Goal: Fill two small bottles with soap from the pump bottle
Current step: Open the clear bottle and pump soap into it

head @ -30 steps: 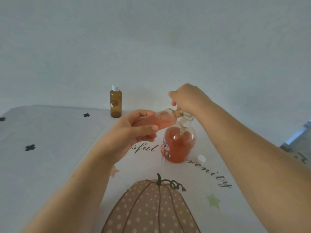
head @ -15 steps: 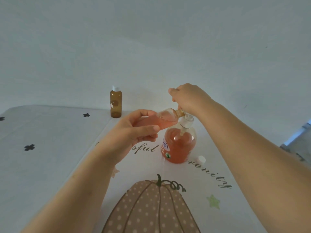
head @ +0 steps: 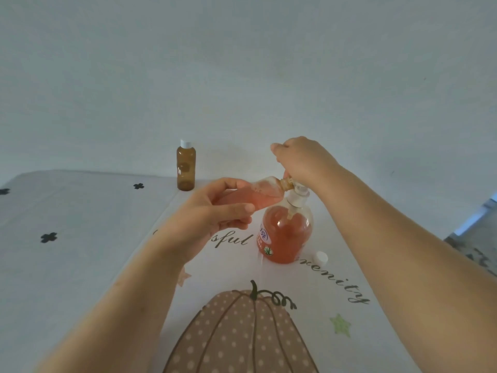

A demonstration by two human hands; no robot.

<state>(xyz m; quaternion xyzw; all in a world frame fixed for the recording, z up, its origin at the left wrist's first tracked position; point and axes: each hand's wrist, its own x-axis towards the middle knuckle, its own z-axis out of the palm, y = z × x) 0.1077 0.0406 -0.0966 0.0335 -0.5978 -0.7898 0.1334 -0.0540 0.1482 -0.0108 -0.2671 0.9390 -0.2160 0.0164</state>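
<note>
Both bare forearms reach forward from the lower corners and meet above the middle of the table [head: 80,265]. The left hand [head: 215,211] is turned with its thumb on top and its fingers curled underneath, grasping the small clear bottle [head: 258,193] round its body. That bottle lies tilted nearly on its side in the air, holds orange-pink soap in its lower part, and points its open neck to the right, right up against the spout of the pump bottle [head: 285,235]. The right hand [head: 301,160] sits knuckles-up on top of the pump head with the wrist bent downward and the fingers folded down over it; whether they wrap the head or only press on it cannot be told, since the underside is hidden. The pump bottle stands upright on the printed cloth, filled well up with orange soap. Just to its right lies a loose white cap [head: 320,258]. Well apart, near the far edge, a brown small bottle [head: 185,168] stands upright with a white cap on. A dotted pumpkin print [head: 242,332] fills the near part of the cloth between the arms
</note>
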